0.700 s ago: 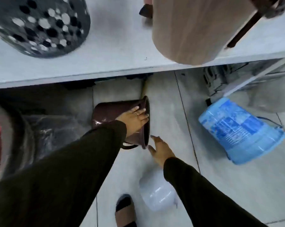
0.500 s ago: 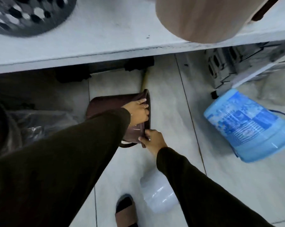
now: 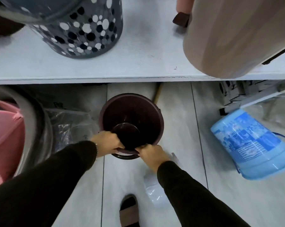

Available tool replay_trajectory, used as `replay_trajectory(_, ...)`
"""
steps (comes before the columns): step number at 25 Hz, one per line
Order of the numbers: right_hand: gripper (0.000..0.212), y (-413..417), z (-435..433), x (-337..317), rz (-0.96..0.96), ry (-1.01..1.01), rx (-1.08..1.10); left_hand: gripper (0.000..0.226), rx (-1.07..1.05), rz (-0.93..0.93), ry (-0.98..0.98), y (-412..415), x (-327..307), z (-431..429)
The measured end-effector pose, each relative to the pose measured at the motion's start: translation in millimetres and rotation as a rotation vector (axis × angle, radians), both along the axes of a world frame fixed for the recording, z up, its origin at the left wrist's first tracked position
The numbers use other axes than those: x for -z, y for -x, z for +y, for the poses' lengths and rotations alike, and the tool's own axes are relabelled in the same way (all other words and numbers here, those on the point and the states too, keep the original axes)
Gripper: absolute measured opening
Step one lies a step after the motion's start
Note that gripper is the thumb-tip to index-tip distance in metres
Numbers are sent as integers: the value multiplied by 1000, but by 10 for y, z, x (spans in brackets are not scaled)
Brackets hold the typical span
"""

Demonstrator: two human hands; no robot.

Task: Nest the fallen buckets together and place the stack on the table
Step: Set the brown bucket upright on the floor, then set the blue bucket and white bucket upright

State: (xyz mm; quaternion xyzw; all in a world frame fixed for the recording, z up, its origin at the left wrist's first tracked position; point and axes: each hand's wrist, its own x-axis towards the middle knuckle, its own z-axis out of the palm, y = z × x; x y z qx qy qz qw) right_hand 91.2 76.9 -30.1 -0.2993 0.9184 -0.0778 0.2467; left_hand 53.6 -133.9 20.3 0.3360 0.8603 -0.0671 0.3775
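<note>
A dark maroon bucket (image 3: pixel 130 112) now stands upright on the tiled floor just in front of the white table (image 3: pixel 138 69), its mouth facing up at me. My left hand (image 3: pixel 106 143) grips its near rim on the left. My right hand (image 3: pixel 150 153) grips the same rim on the right. A blue patterned bucket (image 3: pixel 251 146) lies on its side on the floor to the right, handle trailing. A small translucent white bucket (image 3: pixel 154 192) lies by my right forearm, partly hidden by the sleeve.
On the table stand a grey spotted bin (image 3: pixel 82 28) and a tan wood-look bin (image 3: pixel 237 33). A pink tub (image 3: pixel 4 141) and crumpled clear plastic (image 3: pixel 69 125) sit at left. My sandalled foot (image 3: pixel 128 210) is below; boxes (image 3: pixel 237 94) lie under the table at right.
The maroon bucket has been turned from lying on its side to standing upright. Both hands have shifted to its near rim, and my view has tilted up toward the table.
</note>
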Motion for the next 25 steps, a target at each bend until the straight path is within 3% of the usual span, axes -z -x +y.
replay_trajectory(4, 31, -314, -245, 148, 23, -166, -140, 33, -286, 25, 87, -730, 395, -29)
replay_trajectory(7, 26, -432, -255, 235, 191, -123, -92, 40, -367, 83, 148, -1000, 605, 48)
replay_trajectory(9, 51, -460, -107, 279, 118, -52, -64, 47, -408, 113, 125, -1088, 671, 51)
replay_trajectory(11, 70, -483, 134, 203, 121, -27, 2, 69, -434, 103, 69, -1152, 609, 65)
replay_trajectory(14, 76, -514, 684, 69, 92, -67, 82, 86, -509, 202, -53, -1205, 414, 333)
replay_trajectory(17, 75, -554, 1428, -71, 79, -138, 150, 85, -503, 263, -152, -1211, 296, 1043)
replay_trajectory(25, 80, -706, 4167, -209, 113, -400, 252, 76, -554, 169, -375, -1477, 583, 3800)
